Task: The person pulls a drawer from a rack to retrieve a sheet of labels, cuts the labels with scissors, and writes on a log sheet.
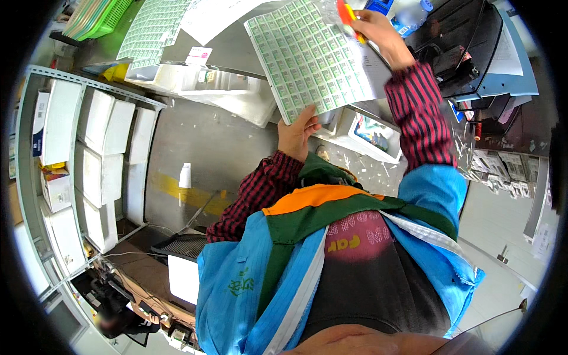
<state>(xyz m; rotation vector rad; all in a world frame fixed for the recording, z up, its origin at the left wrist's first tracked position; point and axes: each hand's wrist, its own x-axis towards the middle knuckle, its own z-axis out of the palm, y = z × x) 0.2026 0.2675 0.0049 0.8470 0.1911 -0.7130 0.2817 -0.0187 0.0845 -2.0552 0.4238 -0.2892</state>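
Note:
A sheet of small green-and-white printed labels (307, 59) lies slanted at the table's near edge, part of it hanging over. My left hand (299, 133) pinches its near corner, thumb on top and fingers curled beneath. At the sheet's far right, my right hand (381, 35) is closed around a slim red-and-yellow tool (344, 13), maybe a cutter; its working end cannot be made out. More green label sheets (155, 29) lie farther left on the table, beside a blank-looking white paper (216, 18).
White plastic bins (231, 97) stand below the table edge, one holding colourful packets (371, 131). A plastic bottle (414, 18) and black trays (467, 53) are at the far right. Shelves with white boxes (100, 124) line the left. Another person (115, 313) is at lower left.

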